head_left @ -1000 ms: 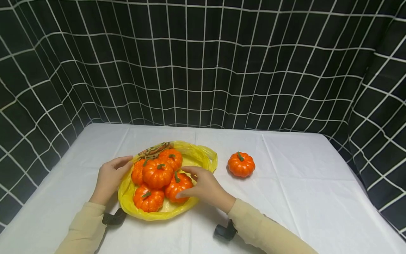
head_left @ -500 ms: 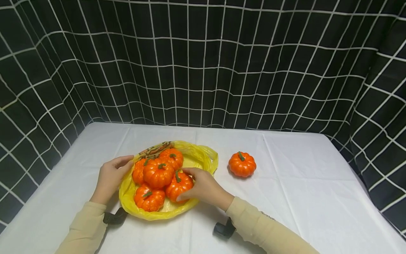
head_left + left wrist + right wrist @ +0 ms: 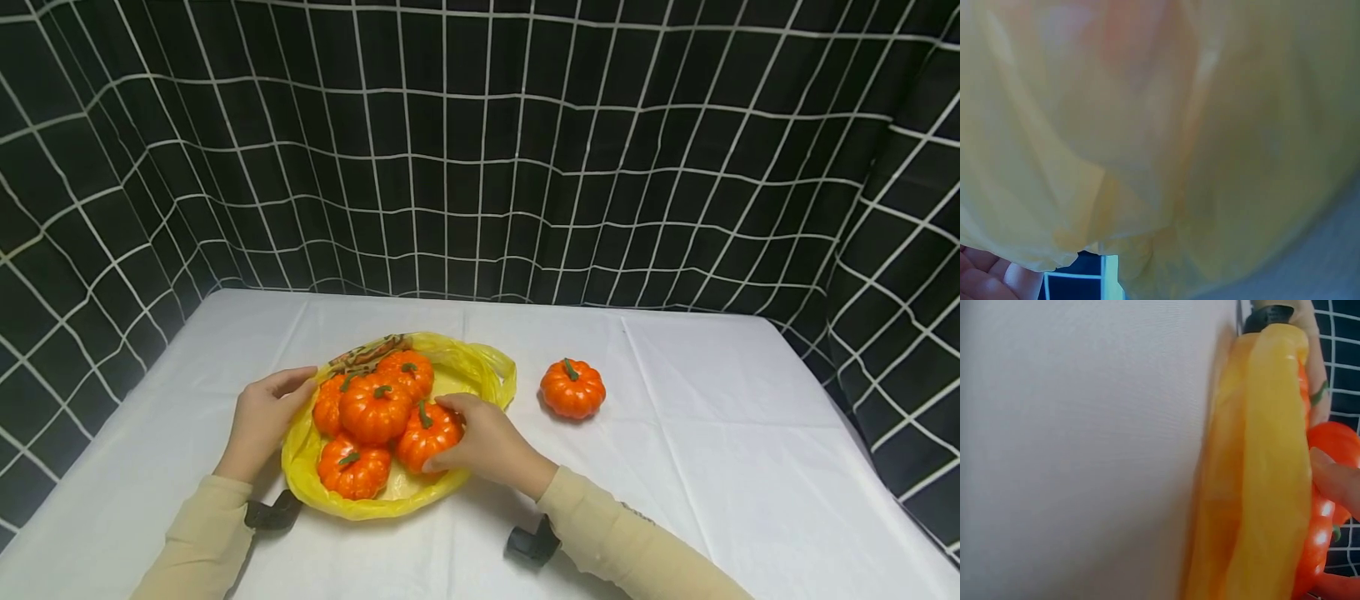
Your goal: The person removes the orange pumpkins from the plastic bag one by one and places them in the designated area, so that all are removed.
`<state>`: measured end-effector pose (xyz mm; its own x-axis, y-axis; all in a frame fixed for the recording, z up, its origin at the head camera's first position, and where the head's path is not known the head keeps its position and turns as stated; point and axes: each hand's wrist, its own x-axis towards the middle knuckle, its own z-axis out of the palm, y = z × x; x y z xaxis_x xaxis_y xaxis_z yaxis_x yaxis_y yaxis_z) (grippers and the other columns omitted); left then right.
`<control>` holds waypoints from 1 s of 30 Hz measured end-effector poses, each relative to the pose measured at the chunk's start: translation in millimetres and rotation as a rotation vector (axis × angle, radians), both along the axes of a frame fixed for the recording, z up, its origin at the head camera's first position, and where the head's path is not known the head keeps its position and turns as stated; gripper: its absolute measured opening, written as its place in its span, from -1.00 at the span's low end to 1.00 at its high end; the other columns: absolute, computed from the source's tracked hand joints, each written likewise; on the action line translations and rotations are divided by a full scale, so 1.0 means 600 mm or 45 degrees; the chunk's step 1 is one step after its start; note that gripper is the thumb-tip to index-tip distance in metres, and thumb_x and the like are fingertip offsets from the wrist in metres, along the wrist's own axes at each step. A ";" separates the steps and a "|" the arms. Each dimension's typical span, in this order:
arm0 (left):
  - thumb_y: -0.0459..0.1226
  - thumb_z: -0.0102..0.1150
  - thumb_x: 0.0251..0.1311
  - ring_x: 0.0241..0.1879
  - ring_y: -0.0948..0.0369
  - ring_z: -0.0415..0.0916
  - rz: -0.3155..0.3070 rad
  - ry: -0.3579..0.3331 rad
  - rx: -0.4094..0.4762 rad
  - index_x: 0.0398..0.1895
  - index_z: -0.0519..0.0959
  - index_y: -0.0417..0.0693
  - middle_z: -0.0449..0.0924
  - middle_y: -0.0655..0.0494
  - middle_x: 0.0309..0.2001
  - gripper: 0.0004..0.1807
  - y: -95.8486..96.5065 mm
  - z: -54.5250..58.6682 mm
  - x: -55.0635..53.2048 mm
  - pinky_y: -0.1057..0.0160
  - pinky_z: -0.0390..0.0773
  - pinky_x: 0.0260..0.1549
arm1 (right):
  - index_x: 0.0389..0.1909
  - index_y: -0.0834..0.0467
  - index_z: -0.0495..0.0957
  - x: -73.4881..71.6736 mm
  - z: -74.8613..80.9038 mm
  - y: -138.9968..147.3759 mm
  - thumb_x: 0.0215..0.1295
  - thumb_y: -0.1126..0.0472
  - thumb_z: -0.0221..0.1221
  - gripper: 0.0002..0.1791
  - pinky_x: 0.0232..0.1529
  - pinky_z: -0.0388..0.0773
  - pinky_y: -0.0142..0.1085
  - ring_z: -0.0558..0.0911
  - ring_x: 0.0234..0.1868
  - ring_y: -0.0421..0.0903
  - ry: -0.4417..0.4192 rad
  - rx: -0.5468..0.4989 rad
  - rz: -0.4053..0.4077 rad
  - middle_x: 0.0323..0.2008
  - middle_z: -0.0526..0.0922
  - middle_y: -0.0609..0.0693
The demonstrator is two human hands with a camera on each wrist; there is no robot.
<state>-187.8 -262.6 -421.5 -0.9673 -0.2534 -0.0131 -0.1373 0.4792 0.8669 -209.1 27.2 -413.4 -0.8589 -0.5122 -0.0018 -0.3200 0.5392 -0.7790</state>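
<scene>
In the head view, a yellow plastic bag point(image 3: 375, 507) lies with its mouth spread wide and its rim rolled down. Several small orange pumpkins with green stems sit inside, one pumpkin point(image 3: 375, 408) heaped on top of others. My right hand point(image 3: 491, 442) grips the rightmost pumpkin point(image 3: 427, 439), thumb on its near side and fingers behind. The right wrist view shows my thumb point(image 3: 1338, 481) against the orange skin, above the bag's yellow side point(image 3: 1275, 475). My left hand point(image 3: 262, 421) holds the bag's left rim; some of its fingers point(image 3: 988, 278) show below the yellow plastic in the left wrist view.
Another orange pumpkin point(image 3: 572, 389) stands on the white tablecloth point(image 3: 712, 467), right of the bag. A black curtain with a white grid point(image 3: 495, 167) hangs behind and along both sides of the table. Each wrist carries a dark camera mount point(image 3: 532, 543).
My right hand has closed round the rightmost pumpkin and shifted it slightly right, tipping its stem a little. My left hand and the other pumpkins stay put.
</scene>
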 end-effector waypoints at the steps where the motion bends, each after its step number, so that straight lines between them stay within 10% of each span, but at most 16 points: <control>1: -0.09 0.06 0.43 0.37 -0.08 0.36 -0.001 0.001 -0.003 0.28 0.51 -0.19 0.52 -0.22 0.28 -0.51 0.000 0.000 0.000 -0.01 0.45 0.33 | 0.27 0.34 0.45 0.000 0.001 0.001 -0.15 0.17 0.57 -0.11 0.34 0.49 -0.01 0.54 0.27 0.13 -0.003 -0.007 -0.004 0.24 0.57 0.21; 30: -0.13 0.04 0.44 0.36 -0.10 0.37 -0.011 0.008 -0.016 0.27 0.51 -0.20 0.51 -0.23 0.28 -0.54 0.000 0.003 0.000 -0.01 0.46 0.33 | 0.26 0.27 0.49 -0.004 0.027 0.031 -0.16 0.12 0.58 -0.12 0.34 0.48 -0.01 0.53 0.30 0.12 0.066 -0.023 -0.208 0.25 0.57 0.17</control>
<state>-188.0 -262.8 -420.0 -0.9694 -0.2455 -0.0039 -0.1278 0.4912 0.8616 -211.6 45.8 -397.1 -0.9294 -0.3652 0.0527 -0.2691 0.5732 -0.7739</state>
